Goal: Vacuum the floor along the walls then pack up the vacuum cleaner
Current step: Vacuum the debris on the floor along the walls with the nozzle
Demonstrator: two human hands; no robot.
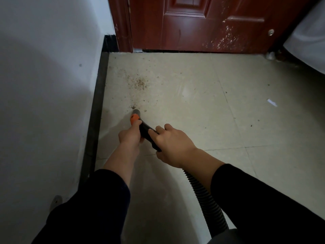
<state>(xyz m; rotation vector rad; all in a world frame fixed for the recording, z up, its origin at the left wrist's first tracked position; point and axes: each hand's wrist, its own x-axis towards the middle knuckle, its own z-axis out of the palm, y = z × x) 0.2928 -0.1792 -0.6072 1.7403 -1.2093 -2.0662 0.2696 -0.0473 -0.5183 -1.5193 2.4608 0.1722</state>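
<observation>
I hold a black vacuum nozzle (146, 130) with an orange collar (134, 118) and a grey tip (136, 112) that touches the beige tiled floor (193, 103). My left hand (130, 134) grips the nozzle just behind the orange collar. My right hand (173, 146) grips its rear end, where the black ribbed hose (204, 194) begins. The hose runs back toward the lower right, to a dark vacuum body (226, 236) at the bottom edge. A patch of brown crumbs (139, 83) lies ahead of the tip, with a few specks right at the tip.
A white wall (44, 85) with a dark baseboard (98, 106) runs along the left. A closed red-brown door (202, 23) stands ahead. A white object (309, 41) fills the upper right. A white scrap (272, 102) and scattered specks lie on the tiles to the right.
</observation>
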